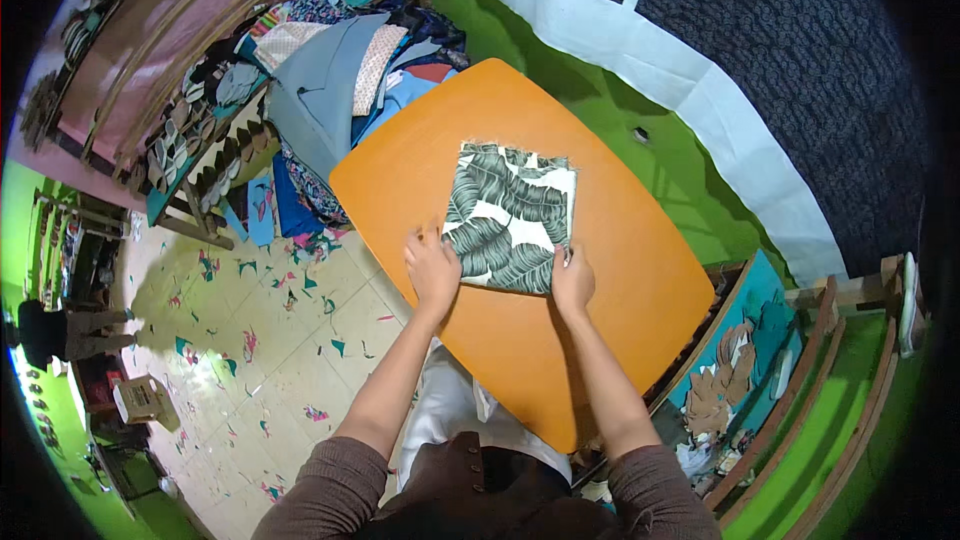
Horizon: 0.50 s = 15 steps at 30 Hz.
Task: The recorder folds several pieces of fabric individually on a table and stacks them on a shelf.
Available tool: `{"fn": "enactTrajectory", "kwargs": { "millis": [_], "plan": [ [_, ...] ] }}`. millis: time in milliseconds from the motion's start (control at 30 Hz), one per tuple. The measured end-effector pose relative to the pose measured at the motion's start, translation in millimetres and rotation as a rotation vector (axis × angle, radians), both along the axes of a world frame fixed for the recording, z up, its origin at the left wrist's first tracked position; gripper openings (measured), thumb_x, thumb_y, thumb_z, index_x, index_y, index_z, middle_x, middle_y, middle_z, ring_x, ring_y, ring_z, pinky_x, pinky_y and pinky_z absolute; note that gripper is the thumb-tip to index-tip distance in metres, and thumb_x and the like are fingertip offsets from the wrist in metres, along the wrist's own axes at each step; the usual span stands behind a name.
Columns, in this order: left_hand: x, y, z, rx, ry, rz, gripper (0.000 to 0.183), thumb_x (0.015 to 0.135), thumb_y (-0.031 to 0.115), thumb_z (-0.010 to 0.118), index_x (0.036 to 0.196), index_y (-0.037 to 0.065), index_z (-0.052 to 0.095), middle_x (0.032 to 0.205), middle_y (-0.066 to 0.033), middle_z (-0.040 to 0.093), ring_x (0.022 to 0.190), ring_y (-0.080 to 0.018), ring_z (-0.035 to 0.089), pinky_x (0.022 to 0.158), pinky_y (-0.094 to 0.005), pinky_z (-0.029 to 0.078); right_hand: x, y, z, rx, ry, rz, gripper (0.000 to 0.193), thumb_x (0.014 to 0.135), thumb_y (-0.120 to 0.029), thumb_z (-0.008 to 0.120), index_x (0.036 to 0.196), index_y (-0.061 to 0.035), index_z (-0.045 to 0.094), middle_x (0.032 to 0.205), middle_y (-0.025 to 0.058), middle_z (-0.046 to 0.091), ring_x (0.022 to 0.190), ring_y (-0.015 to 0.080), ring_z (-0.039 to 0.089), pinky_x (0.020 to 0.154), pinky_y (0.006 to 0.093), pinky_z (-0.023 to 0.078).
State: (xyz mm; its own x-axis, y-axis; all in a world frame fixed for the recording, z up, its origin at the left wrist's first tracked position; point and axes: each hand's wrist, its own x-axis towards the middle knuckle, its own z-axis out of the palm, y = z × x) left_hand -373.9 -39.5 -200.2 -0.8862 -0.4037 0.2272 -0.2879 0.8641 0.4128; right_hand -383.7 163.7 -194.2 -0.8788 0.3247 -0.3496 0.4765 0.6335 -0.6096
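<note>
Two sides of the folded leaf-print cloth (512,215) meet my touch: my right hand (573,282) pinches its lower right edge, my left hand (434,272) lies against the lower left, grip unclear. It sits mid-way on the orange bench (635,250), open room widest rightward.
</note>
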Motion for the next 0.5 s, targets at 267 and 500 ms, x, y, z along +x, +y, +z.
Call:
{"fn": "enactTrajectory", "kwargs": {
  "millis": [267, 500],
  "plan": [
    [-62, 19, 0, -0.372, -0.206, -0.919, 0.043, 0.086, 0.031, 0.05, 0.127, 0.018, 0.046, 0.139, -0.0081, 0.036, 0.13, -0.0269, 0.03, 0.103, -0.0562, 0.019, -39, -45, -11, 0.385, 0.415, 0.546, 0.04, 0.089, -0.028, 0.044, 0.128, -0.0167, 0.045, 0.134, 0.0118, 0.041, 0.127, 0.0292, 0.034, 0.104, 0.0498, 0.023],
    [-129, -3, -21, -0.239, -0.241, -0.681, 0.051, 0.087, 0.044, 0.043, 0.134, 0.025, 0.039, 0.144, -0.0037, 0.029, 0.132, -0.0258, 0.026, 0.103, -0.0606, 0.012, -79, -26, -31, 0.514, 0.257, 0.22, 0.049, 0.089, -0.038, 0.043, 0.134, -0.0188, 0.04, 0.143, 0.0094, 0.028, 0.131, 0.0293, 0.027, 0.102, 0.0543, 0.023]
  ]
}}
